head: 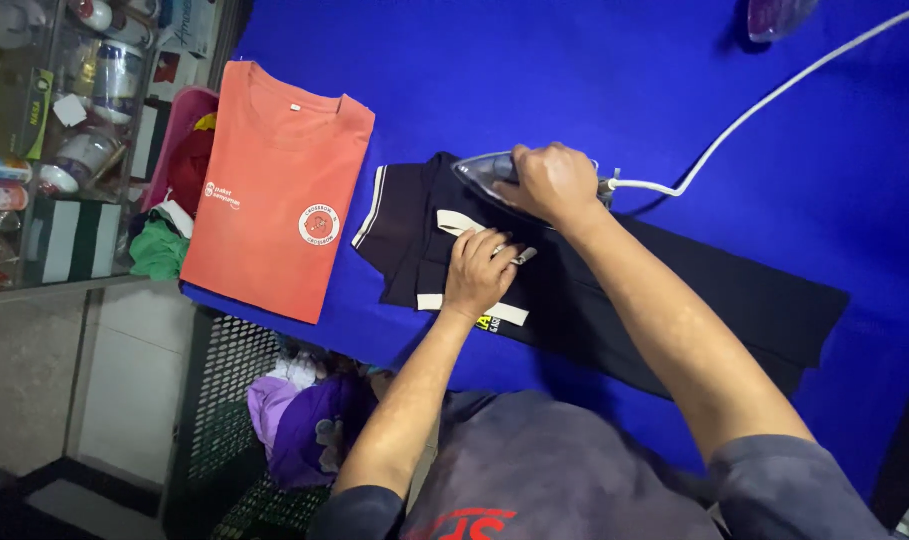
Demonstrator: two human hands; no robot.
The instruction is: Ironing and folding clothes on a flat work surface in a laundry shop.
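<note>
While right hand (553,180) holds a glossy iron (487,172), left hand (480,272) flattens dark cloth (665,300).

I see the right hand (553,182) wrapped around the handle of an iron (487,172), soleplate on a black shirt (615,300) with white trim. Left hand (480,272) flat on the shirt just beside the iron, pinning the collar area. White cord (765,105) trails off up-right. Folded orange t-shirt (280,190) lies left of it, all on a blue-covered table (575,70).
</note>
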